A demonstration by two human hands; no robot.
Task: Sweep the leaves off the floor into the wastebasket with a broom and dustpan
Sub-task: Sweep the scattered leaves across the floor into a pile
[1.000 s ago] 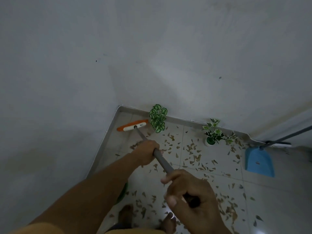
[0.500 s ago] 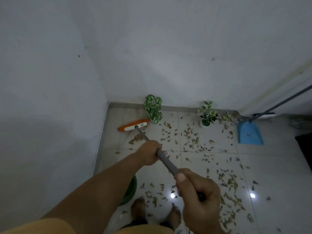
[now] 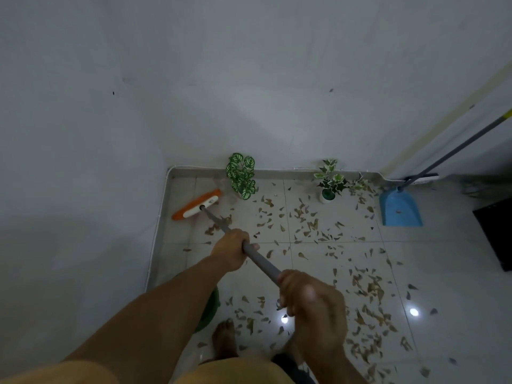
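The broom has an orange and white head (image 3: 197,204) resting on the tiles near the left corner, with a grey handle (image 3: 257,257) running back toward me. My left hand (image 3: 230,249) grips the handle midway. My right hand (image 3: 310,303) grips its near end. Dry brown leaves (image 3: 307,225) lie scattered over the white tiled floor. A blue dustpan (image 3: 400,207) with a long grey handle stands against the far wall at the right. A green wastebasket (image 3: 209,309) shows only as a rim under my left forearm.
Two small potted plants stand by the far wall, one (image 3: 241,176) just right of the broom head, another (image 3: 330,181) further right. A dark object (image 3: 496,231) sits at the right edge. My bare foot (image 3: 225,339) is on the tiles below.
The view has tilted down and drawn back, showing more floor. The broom head stays near the left corner, with both hands holding the handle as before.
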